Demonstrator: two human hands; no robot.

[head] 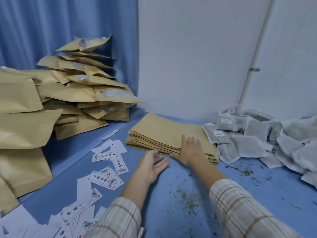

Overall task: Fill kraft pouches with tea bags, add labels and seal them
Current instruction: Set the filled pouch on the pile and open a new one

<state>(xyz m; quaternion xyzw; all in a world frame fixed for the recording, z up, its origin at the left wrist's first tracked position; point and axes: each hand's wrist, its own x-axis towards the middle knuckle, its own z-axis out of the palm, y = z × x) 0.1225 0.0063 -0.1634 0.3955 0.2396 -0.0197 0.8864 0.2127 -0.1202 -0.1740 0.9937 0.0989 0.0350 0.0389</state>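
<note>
A flat stack of empty kraft pouches (164,133) lies on the blue surface in the middle. My right hand (189,148) rests flat on the stack's near right corner, fingers straight. Just in front of the stack's near edge, my left hand (151,164) hovers with its palm turned inward and fingers relaxed, holding nothing. A heap of grey tea bags (253,136) lies to the right of the stack. White printed labels (106,179) are scattered on the surface at the left front.
A tall pile of filled kraft pouches (68,93) fills the left side against a blue curtain (60,23). A white wall (188,57) stands behind the stack. Loose tea crumbs (188,198) speckle the blue surface (171,220) near my arms.
</note>
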